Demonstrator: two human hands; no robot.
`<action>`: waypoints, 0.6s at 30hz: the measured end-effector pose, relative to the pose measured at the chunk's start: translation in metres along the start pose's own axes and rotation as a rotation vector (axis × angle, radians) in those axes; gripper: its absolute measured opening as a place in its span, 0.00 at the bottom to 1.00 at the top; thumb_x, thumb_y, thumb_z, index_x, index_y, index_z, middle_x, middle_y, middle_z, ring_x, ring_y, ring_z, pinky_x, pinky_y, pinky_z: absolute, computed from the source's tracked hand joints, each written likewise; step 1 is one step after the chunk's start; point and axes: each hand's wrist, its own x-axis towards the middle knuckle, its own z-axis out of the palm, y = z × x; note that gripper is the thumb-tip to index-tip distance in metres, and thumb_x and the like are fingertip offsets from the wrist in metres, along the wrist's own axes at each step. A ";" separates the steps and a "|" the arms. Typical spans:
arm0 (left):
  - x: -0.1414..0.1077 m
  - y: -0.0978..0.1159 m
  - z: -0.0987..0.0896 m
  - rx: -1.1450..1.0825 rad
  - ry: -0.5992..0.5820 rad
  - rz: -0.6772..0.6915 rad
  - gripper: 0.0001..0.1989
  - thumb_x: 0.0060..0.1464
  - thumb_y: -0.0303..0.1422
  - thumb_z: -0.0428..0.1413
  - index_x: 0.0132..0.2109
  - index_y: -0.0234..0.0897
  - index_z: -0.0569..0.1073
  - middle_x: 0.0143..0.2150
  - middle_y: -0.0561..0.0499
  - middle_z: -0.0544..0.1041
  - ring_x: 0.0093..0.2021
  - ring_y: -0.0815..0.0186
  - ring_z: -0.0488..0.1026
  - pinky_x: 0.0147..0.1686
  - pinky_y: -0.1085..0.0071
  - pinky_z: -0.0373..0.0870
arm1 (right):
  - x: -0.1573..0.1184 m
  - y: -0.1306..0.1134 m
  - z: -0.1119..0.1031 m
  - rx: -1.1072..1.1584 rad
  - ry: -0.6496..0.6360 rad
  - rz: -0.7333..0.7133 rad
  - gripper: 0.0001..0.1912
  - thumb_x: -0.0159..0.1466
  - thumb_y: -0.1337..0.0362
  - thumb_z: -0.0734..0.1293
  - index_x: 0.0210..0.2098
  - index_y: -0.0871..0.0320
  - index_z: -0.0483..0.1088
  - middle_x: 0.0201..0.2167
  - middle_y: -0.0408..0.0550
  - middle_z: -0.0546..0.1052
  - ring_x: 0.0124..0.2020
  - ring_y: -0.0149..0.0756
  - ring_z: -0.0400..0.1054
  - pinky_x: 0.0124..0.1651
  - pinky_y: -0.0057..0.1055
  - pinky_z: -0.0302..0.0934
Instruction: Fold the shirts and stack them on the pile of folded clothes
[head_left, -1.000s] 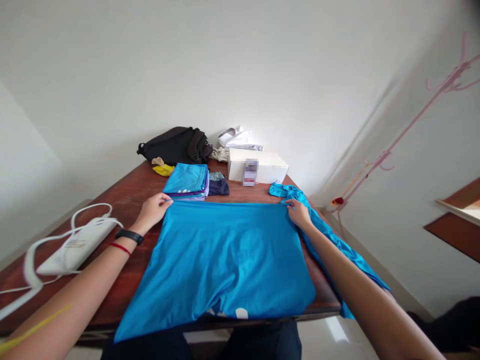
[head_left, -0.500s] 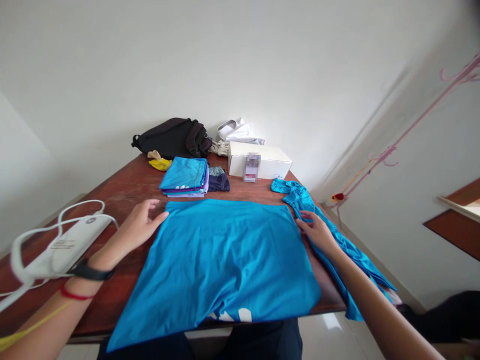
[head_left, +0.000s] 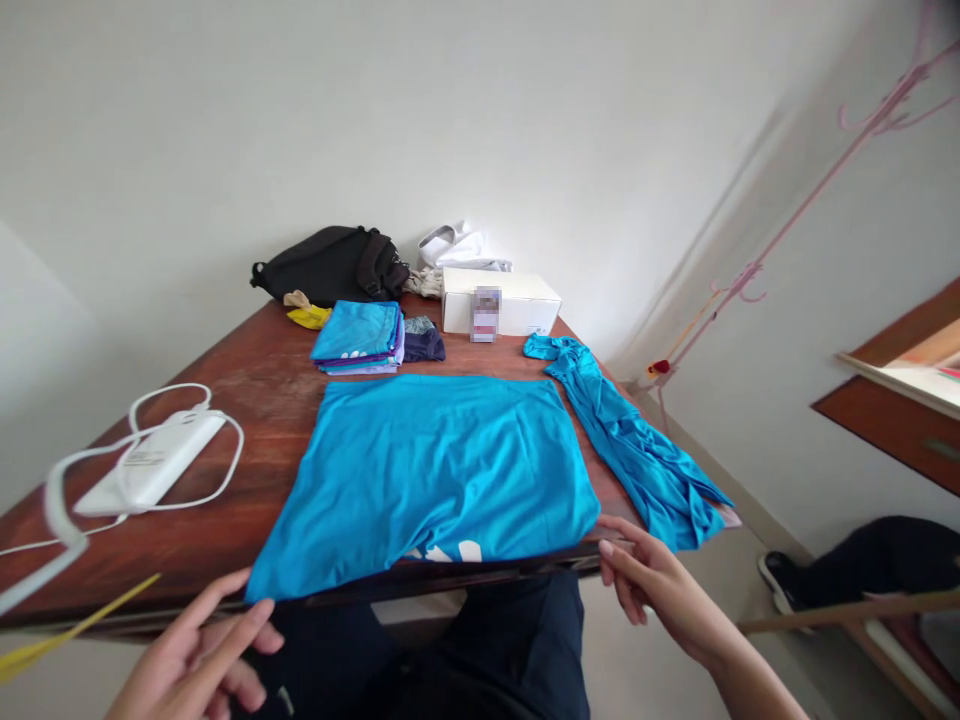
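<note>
A shiny blue garment [head_left: 450,470], shaped like shorts, is spread flat on the table with a white print at its near edge. My left hand [head_left: 202,650] is at its near left corner, fingers apart, the index fingertip at the cloth. By the near right corner, my right hand [head_left: 660,590] has its fingers spread; the fingertips are beside the cloth, and whether they touch it is hard to tell. A second, crumpled blue garment [head_left: 622,440] lies along the table's right side. Beyond the spread one sits a stack of folded clothes [head_left: 358,332], blue on top.
On the wooden table [head_left: 247,370], a white power strip [head_left: 154,460] with looping cable lies at left. A black bag [head_left: 326,265], yellow cloth [head_left: 307,317], dark cloth [head_left: 424,345] and white box [head_left: 517,300] are at the back. A pink stand [head_left: 795,215] leans at right.
Both hands have moved from the garment's far sides down to its near corners. The near edge has been drawn flatter onto the table. The view has shifted slightly.
</note>
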 end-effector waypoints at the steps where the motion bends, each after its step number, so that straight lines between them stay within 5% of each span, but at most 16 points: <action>1: -0.003 0.010 0.004 -0.030 -0.003 -0.018 0.44 0.35 0.62 0.67 0.56 0.50 0.65 0.31 0.50 0.83 0.20 0.53 0.78 0.12 0.67 0.69 | 0.003 0.000 0.003 0.033 0.006 -0.006 0.34 0.62 0.42 0.70 0.60 0.54 0.63 0.26 0.41 0.77 0.14 0.28 0.65 0.16 0.22 0.52; 6: -0.010 0.045 0.012 -0.118 0.036 -0.057 0.41 0.31 0.60 0.69 0.50 0.47 0.69 0.34 0.47 0.84 0.24 0.50 0.81 0.15 0.65 0.73 | 0.010 0.000 0.009 0.183 0.076 -0.026 0.37 0.63 0.45 0.72 0.64 0.53 0.57 0.26 0.41 0.78 0.14 0.25 0.62 0.15 0.20 0.52; 10: -0.010 0.047 0.013 -0.168 0.028 -0.080 0.39 0.27 0.58 0.71 0.44 0.44 0.70 0.32 0.47 0.84 0.23 0.51 0.80 0.15 0.67 0.71 | 0.011 -0.002 0.007 0.287 0.050 -0.048 0.30 0.65 0.47 0.72 0.60 0.51 0.61 0.29 0.40 0.78 0.14 0.22 0.61 0.15 0.18 0.53; 15: -0.011 0.046 0.012 -0.217 0.064 -0.106 0.41 0.26 0.58 0.71 0.46 0.43 0.70 0.32 0.47 0.84 0.23 0.52 0.80 0.17 0.68 0.71 | 0.017 -0.005 0.003 0.215 -0.074 -0.002 0.19 0.65 0.48 0.72 0.38 0.56 0.64 0.27 0.39 0.77 0.14 0.21 0.64 0.15 0.16 0.50; 18: -0.013 0.052 0.012 -0.252 0.057 -0.122 0.43 0.24 0.57 0.72 0.46 0.42 0.69 0.30 0.47 0.83 0.23 0.52 0.80 0.16 0.69 0.69 | 0.018 -0.009 0.003 0.116 -0.082 0.024 0.21 0.65 0.48 0.72 0.43 0.54 0.63 0.28 0.41 0.79 0.15 0.24 0.67 0.15 0.18 0.54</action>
